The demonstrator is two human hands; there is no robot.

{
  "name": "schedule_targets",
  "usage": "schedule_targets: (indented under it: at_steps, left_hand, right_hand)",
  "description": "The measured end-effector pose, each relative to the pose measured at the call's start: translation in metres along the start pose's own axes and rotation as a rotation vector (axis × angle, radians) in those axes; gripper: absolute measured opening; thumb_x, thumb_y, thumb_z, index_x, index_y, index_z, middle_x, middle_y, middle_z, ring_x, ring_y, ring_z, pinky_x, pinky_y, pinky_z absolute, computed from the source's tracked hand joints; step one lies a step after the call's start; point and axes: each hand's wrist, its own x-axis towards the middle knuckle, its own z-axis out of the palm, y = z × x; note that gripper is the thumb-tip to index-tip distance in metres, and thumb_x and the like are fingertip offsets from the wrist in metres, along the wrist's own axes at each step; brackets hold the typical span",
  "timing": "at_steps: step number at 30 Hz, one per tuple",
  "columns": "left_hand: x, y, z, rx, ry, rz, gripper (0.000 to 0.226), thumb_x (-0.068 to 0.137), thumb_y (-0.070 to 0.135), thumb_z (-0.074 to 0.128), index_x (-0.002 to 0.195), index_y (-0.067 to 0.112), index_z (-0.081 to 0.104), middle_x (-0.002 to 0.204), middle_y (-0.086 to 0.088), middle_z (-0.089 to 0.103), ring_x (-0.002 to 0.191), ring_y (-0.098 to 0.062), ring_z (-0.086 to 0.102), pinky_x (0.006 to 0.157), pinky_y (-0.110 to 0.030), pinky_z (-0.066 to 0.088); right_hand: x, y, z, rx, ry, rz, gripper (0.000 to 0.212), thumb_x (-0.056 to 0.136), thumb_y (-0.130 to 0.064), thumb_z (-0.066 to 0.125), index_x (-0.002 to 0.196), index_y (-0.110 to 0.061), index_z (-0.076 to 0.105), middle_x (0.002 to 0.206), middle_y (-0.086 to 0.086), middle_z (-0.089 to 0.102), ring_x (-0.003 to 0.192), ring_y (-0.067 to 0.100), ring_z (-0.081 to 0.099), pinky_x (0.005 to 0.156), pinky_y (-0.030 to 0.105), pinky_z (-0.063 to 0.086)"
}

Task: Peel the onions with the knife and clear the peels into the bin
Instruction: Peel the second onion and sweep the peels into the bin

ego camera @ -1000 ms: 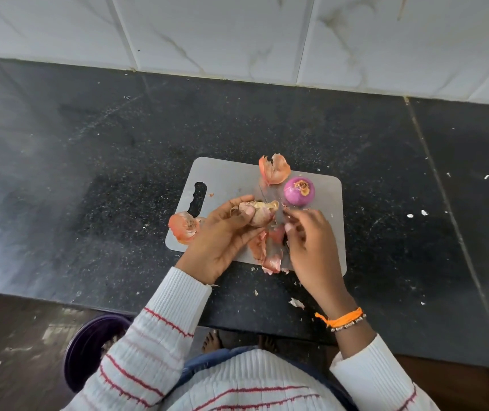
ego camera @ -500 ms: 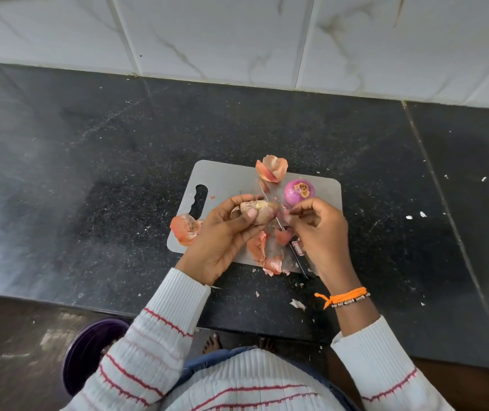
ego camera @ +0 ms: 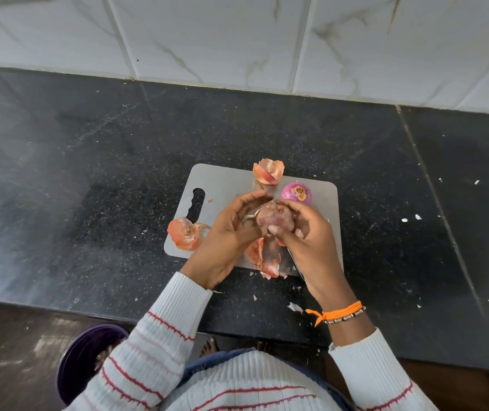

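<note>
Moved since half a second ago: right hand now closed in on the held onion, thumb across its near side; onion turned in the grip, raised a little above the board.
Left hand: curled round the far and left side of the held onion, fingertips on top.
Right hand state: fingers and thumb pinching the onion's right side and loose skin; knife seemingly tucked under the palm, only a dark sliver showing at the board's near edge, grip on it not clear.
Held onion place: above the middle of the cutting board, between both hands, touching both.
Peeled onion: purple, bare, near the board's far right corner, just beyond the right hand.
Peels: one curl at the board's far edge; one at the near left corner; a heap at the near edge under the hands; flakes scattered on the counter.
Bin: purple, on the floor below the counter's near edge, left of the person.
Handling, as judged: onion light, firm, round, likely slick once bare; dry skin thin, brittle, tearing in scraps. Best held by cupping the body, lifting skin from the cut end.
Peels: near weightless, easily scattered; best gathered in a loose handful, not pinched singly.
</note>
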Motion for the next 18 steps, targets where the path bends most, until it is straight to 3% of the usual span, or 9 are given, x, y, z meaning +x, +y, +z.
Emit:
schedule_targets:
  at_steps: [4,8,14,18]
  left_hand:
    - [-0.0004,-0.0031,-0.0008,0.003,0.029,-0.096,0.045,0.078,0.004,0.060,0.123,0.005,0.055,0.112,-0.015,0.063,0.098,-0.019,0.065,0.084,-0.026,0.055]
    - [-0.0001,-0.0021,-0.0033,0.037,0.031,-0.076,0.044,0.077,0.006,0.060,0.121,0.005,0.057,0.107,-0.013,0.068,0.101,-0.021,0.065,0.088,-0.029,0.054]
    - [-0.0004,0.0012,-0.0055,0.059,0.026,-0.095,0.038,0.077,0.006,0.060,0.115,0.005,0.061,0.101,-0.008,0.071,0.093,-0.020,0.069,0.083,-0.028,0.056]
    - [-0.0006,-0.0012,-0.0041,0.119,0.059,-0.104,0.034,0.082,0.000,0.058,0.115,0.002,0.060,0.104,-0.014,0.068,0.092,-0.019,0.069,0.081,-0.028,0.057]
  right_hand:
    - [0.0008,0.0010,0.0000,-0.074,0.065,-0.095,0.048,0.068,-0.003,0.079,0.095,-0.037,0.060,0.104,-0.007,0.061,0.103,0.013,0.062,0.086,0.039,0.055]
    - [0.0013,0.0033,-0.0038,-0.008,0.038,-0.061,0.035,0.069,-0.013,0.081,0.096,-0.028,0.064,0.101,0.004,0.069,0.099,0.020,0.066,0.082,0.049,0.055]
    - [0.0017,-0.0003,-0.0040,0.149,0.048,0.028,0.018,0.070,-0.030,0.077,0.085,-0.023,0.070,0.088,0.005,0.073,0.089,0.023,0.069,0.079,0.046,0.056]
    - [0.0044,0.0047,-0.0039,0.117,0.103,0.011,0.005,0.082,-0.020,0.071,0.078,-0.021,0.068,0.081,0.009,0.071,0.081,0.026,0.067,0.075,0.050,0.055]
